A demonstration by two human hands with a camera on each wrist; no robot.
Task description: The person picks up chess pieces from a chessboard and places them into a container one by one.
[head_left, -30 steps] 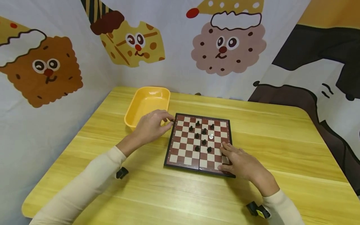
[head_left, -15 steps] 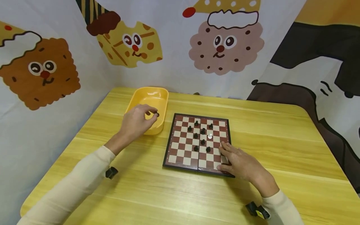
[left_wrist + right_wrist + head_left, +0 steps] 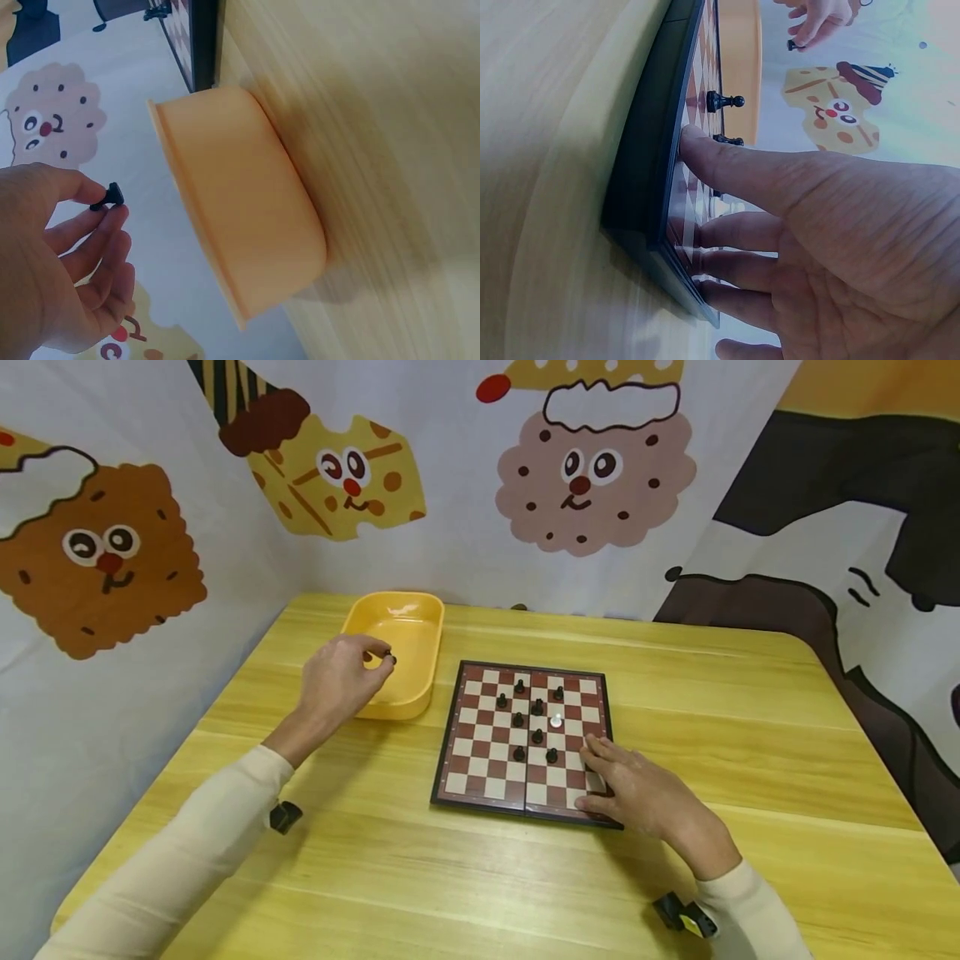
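Note:
My left hand (image 3: 339, 678) pinches a small black chess pawn (image 3: 112, 195) between thumb and forefinger, above the yellow tray (image 3: 405, 707). In the left wrist view the pawn is clear of the tray's rim. My right hand (image 3: 637, 785) rests on the right side of the chessboard (image 3: 487, 768), its fingertips and thumb touching the squares. Several black pawns (image 3: 520, 753) stand scattered over the middle of the board, with one white piece (image 3: 556, 721) among them. In the right wrist view the white piece is partly hidden behind the thumb.
The board and tray sit on a yellow wood-grain table (image 3: 420, 877), the tray to the board's upper left. A cloth printed with cartoon figures (image 3: 465, 560) hangs right behind the table. Small black devices (image 3: 682, 917) are strapped at both wrists.
My left hand has carried the black pawn leftward, from the board's upper left edge to above the tray. The right hand has stayed on the board, and the view has shifted slightly.

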